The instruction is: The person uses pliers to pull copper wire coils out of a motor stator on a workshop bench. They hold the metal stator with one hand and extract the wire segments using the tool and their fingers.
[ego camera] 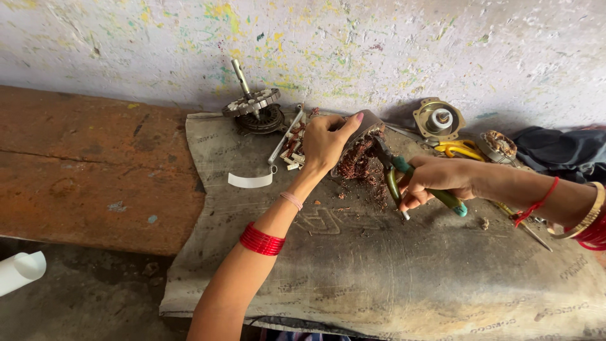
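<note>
My left hand [325,142] grips a round metal motor stator [363,151] stuffed with tangled copper wire, holding it tilted on the grey mat [379,265]. Pliers with green handles [404,180] are in my right hand [435,180], and their jaws reach into the copper winding at the stator's right side. Loose copper scraps [372,189] lie on the mat just below the stator. Red bangles sit on both wrists.
A rotor with a steel shaft [252,104] stands at the mat's far edge. Beside it lie small white and metal bits [291,151] and a white strip [250,180]. A motor end cover [438,119], yellow-handled tool [459,150], another wound part [499,145], dark cloth [562,151] lie right. Rusty slab [95,170] left.
</note>
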